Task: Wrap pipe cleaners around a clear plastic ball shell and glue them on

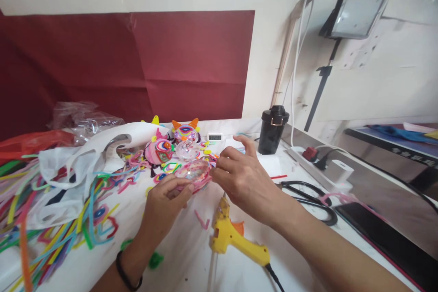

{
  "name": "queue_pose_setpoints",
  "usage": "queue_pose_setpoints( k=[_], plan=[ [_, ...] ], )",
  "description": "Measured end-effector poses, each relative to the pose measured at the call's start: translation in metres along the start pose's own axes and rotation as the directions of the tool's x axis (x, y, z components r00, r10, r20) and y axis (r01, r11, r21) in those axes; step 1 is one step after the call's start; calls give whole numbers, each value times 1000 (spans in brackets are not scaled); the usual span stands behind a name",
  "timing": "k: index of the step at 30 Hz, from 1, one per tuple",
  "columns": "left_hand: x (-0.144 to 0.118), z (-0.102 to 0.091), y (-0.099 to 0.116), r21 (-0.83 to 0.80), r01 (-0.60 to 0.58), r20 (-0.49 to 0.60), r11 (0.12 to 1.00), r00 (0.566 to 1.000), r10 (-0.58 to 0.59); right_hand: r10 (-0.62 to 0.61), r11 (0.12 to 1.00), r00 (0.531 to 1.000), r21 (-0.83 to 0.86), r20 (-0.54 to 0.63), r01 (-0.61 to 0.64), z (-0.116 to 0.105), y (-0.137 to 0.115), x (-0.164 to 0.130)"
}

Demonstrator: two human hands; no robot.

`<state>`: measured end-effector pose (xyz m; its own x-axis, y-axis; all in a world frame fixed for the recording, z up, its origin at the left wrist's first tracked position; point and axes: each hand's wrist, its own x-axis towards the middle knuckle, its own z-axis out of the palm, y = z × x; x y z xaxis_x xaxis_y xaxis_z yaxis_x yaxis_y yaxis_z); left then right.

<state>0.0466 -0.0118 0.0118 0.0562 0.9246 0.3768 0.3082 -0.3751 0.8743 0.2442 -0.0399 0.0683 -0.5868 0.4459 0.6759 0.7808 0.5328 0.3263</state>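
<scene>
head view, going left to right: loose pile of coloured pipe cleaners (44,219) across the left of the table (185,260), white plastic bag (78,164) lying on them. my left hand (164,203) comes up from the bottom edge, forearm angled up and right, black band at the wrist, fingers curled narrow, pinching the near left edge of a clear faceted ornament (195,173) wrapped in pink pipe cleaner. ornament sits low over the table centre, between both hands, just in front of the finished colourful figures (171,146). my right hand (239,182) comes in from the lower right, forearm long across the frame, back of hand up, thumb and bent fingers closed on the ornament's right edge, index finger sticking out toward the back. yellow glue gun (236,237) lies on the table just below the right hand, apart from it. further right: black scissors (311,200), black cup (273,128), white power strip (321,164), dark phone (386,237).
</scene>
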Motion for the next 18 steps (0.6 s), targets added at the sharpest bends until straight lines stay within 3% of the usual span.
queue_pose_setpoints(
  k=[8,13,18],
  plan=[
    [2,1,2,25,-44,14,999,999,44,-15,999,995,30,-99,18,-11,-1,1],
    [4,0,5,-66,112,28,992,994,-110,12,1000,980,-5,-197,-13,-15,-4,1],
    [4,-3,1,-228,227,123,947,971,-203,126,992,944,60,-306,-113,-32,-6,1]
  ],
)
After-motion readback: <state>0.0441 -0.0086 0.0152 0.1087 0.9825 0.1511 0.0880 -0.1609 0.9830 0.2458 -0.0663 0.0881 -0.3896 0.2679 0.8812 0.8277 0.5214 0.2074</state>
